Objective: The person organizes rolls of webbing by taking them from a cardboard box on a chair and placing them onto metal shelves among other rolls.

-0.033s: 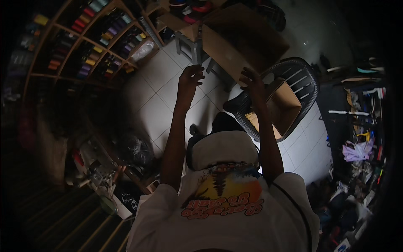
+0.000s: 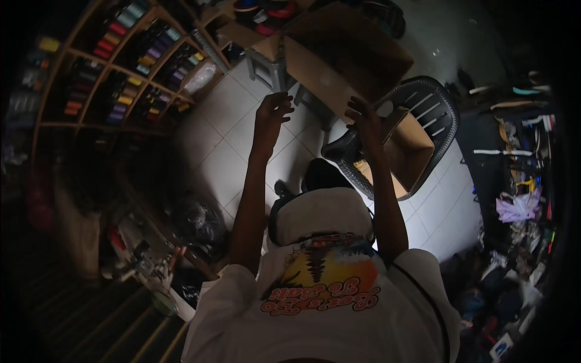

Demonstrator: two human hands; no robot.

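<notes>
Both arms are stretched out ahead of me, with nothing visible in either hand. My left hand (image 2: 272, 117) hangs above the pale tiled floor (image 2: 212, 142), its fingers bent and apart. Over by the black plastic chair (image 2: 451, 115), my right hand (image 2: 364, 118) also has its fingers spread and slightly curled. It overlaps the near side of a large cardboard box (image 2: 315, 69) in the view, and I cannot tell whether it touches it. On the chair sits a smaller open cardboard box (image 2: 411, 142), partly behind my right forearm.
A wooden shelf (image 2: 91, 51) full of coloured thread spools stands at the left. The large box rests by a grey stool (image 2: 266, 71). A machine (image 2: 145, 266) is at lower left, with a dark plastic bag (image 2: 196, 221) near it. Cluttered goods, including a lilac bag (image 2: 518, 206), line the right.
The view has turned slightly, so the shelf and large box appear a little further left. My hands keep nearly the same pose.
</notes>
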